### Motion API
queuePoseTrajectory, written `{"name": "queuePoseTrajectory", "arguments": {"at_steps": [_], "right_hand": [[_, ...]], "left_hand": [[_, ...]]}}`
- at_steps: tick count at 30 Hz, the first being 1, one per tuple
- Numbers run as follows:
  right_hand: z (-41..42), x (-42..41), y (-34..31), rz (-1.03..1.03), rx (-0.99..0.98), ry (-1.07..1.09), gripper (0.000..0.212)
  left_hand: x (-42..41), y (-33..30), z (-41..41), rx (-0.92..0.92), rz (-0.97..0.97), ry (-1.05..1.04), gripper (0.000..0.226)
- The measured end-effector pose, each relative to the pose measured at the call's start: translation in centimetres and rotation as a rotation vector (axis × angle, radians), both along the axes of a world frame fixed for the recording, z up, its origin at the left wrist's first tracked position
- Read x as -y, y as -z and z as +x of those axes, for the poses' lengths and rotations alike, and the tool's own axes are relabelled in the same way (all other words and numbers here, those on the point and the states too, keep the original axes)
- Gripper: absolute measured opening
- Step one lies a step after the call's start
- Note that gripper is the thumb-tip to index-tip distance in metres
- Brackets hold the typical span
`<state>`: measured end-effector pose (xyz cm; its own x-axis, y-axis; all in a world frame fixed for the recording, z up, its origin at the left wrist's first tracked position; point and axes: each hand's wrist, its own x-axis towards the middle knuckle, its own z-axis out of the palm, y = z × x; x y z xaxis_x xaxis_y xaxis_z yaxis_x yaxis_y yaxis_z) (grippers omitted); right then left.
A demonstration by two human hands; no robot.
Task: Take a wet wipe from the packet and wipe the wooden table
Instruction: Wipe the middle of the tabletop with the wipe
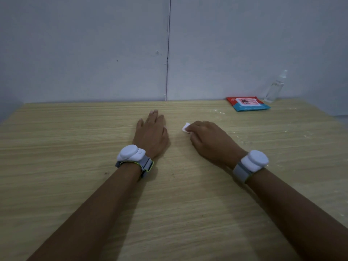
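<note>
Wooden table [75,147] under a grey wall, both hands out at mid-frame.
Right hand [209,140] presses a folded white wipe [186,127] to the wood, fingers curled tight on it; left hand [152,136] lies flat, fingers together. The packet [248,104] sits at upper right, beside a clear bottle [274,89], with crumbs nearby.

The wooden table [75,185] fills the lower half of the frame, its far edge against the wall [94,44]. Near the centre, the left hand [151,135] lies flat on the table. Just right of it, the right hand [209,140] rests on the wet wipe [186,127]. At the upper right, the packet [248,104] lies near the far edge, with a bottle [274,89] standing just right of and behind it.
</note>
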<state>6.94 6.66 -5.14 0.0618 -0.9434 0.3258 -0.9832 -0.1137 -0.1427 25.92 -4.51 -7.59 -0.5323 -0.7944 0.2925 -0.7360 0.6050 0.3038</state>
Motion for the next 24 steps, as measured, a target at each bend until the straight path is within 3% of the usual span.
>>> {"name": "queuePoseTrajectory", "arguments": {"at_steps": [3, 5, 8, 11, 16, 18, 21, 24], "right_hand": [[-0.4, 0.1, 0.2, 0.076, -0.144, 0.131, 0.047], [-0.1, 0.8, 0.3, 0.154, -0.076, 0.14, 0.054], [-0.2, 0.6, -0.1, 0.234, 0.11, -0.019, 0.054], [-1.5, -0.9, -1.1, 0.149, 0.121, -0.102, 0.051], [-1.5, 0.9, -1.1, 0.169, -0.11, 0.093, 0.047], [0.5, 1.8, -0.6, 0.197, 0.013, 0.035, 0.048], [1.1, 1.8, 0.0, 0.081, 0.25, -0.055, 0.044], [-0.9, 1.8, -0.5, -0.002, 0.147, 0.046, 0.044]], "left_hand": [[0.0, 0.2, -0.2, 0.014, -0.004, 0.019, 0.045], [0.0, 0.3, -0.2, 0.015, -0.008, 0.012, 0.044], [0.2, 0.4, -0.2, 0.008, -0.008, -0.002, 0.043], [0.3, 0.5, -0.4, 0.031, -0.01, 0.008, 0.042], [0.0, 0.4, -0.3, 0.049, -0.031, 0.018, 0.042], [-0.2, 0.3, -0.3, 0.043, -0.027, 0.017, 0.043], [-0.3, 0.2, -0.4, 0.031, -0.01, 0.011, 0.045], [-0.3, 0.2, -0.4, 0.022, -0.003, 0.012, 0.045]]}}
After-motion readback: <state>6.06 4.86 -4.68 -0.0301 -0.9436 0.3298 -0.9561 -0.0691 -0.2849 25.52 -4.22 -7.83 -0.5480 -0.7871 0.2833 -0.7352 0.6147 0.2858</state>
